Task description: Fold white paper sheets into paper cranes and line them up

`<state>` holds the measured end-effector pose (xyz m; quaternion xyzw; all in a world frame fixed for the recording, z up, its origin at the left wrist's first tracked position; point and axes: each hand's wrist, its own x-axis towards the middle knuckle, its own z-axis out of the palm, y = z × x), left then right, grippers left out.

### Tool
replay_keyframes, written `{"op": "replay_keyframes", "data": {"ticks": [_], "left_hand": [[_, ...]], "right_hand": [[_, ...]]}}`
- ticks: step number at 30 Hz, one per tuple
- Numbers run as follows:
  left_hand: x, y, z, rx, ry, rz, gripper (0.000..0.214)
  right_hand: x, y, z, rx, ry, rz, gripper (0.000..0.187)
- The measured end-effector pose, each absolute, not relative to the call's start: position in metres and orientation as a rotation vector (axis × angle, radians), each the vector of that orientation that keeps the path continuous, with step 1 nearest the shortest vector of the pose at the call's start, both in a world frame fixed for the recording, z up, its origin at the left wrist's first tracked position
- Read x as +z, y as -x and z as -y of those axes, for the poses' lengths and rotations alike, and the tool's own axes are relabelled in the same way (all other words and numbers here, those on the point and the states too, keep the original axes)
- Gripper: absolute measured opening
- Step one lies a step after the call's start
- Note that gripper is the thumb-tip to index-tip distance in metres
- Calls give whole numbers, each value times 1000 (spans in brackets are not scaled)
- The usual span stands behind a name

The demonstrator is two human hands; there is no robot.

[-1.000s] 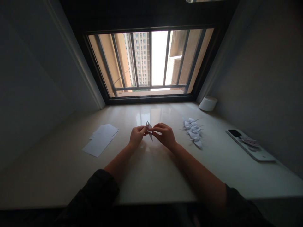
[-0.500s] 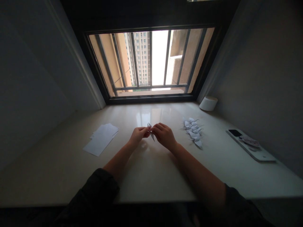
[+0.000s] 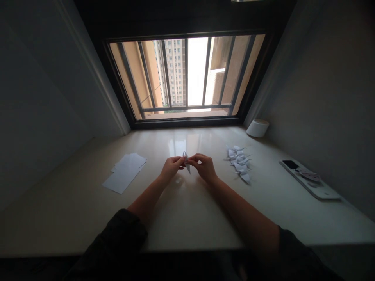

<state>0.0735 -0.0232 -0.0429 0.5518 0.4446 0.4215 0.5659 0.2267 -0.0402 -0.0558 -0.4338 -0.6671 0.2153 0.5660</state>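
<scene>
1. With fingers [image 3: 178,160] of left hand [image 3: 170,169] and right hand [image 3: 206,168], pinching a small folded paper [image 3: 188,169] over the desk [image 3: 187,222], at clock centre.
2. If tugged unevenly, likely to tear or crease askew; if pinched too hard, likely to crush.
3. By swinging the right hand wide toward 3 o'clock, apt to scatter the paper cranes [image 3: 241,168]; with the left toward 9, to shift the loose sheets [image 3: 121,177].
4. Toward 12 o'clock, room up to the window frame [image 3: 187,123]; toward 6, down to the near edge [image 3: 193,248].

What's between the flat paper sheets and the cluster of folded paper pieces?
In the head view: the left hand, the right hand, and one small folded paper held in the fingers of both.
</scene>
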Motion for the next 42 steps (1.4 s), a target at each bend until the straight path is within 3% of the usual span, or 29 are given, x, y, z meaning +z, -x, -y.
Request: {"op": "replay_keyframes", "data": {"ticks": [14, 29, 42], "left_hand": [[-41, -72, 22, 1102, -1398, -1083, 40], [-42, -74, 23, 1138, -1344, -1066, 49], [-42, -73, 23, 1194, -1377, -1118, 41]], "right_hand": [[-59, -218, 34, 1045, 967, 1140, 24], [-57, -218, 38, 1063, 1020, 1094, 29], [-57, -217, 39, 925, 1016, 1231, 26]]}}
